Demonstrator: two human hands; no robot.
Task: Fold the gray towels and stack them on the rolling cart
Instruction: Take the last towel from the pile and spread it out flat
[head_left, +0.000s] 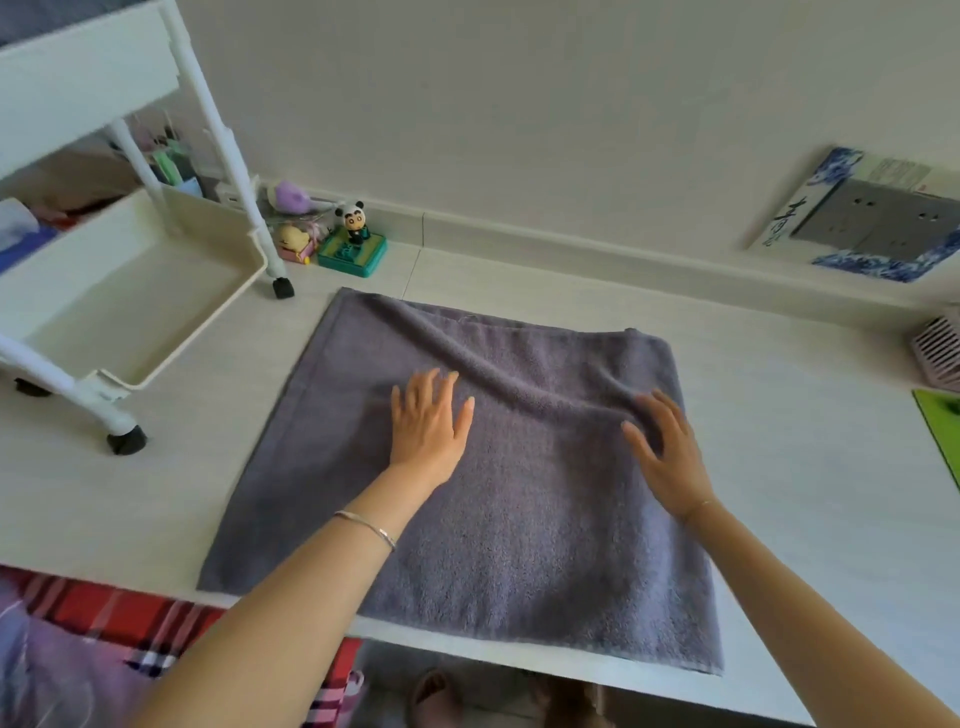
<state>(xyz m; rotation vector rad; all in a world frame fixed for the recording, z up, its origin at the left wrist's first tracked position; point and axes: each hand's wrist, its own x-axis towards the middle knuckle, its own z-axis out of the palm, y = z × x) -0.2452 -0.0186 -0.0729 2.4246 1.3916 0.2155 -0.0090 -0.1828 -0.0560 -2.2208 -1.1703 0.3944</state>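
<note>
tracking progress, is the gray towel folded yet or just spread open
Seems folded once: the gray towel shows two offset layer edges along its far side.

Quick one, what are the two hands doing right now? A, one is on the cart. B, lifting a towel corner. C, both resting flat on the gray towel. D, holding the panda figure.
C: the left hand and right hand both lie with straight fingers on the gray towel, gripping nothing.
</note>
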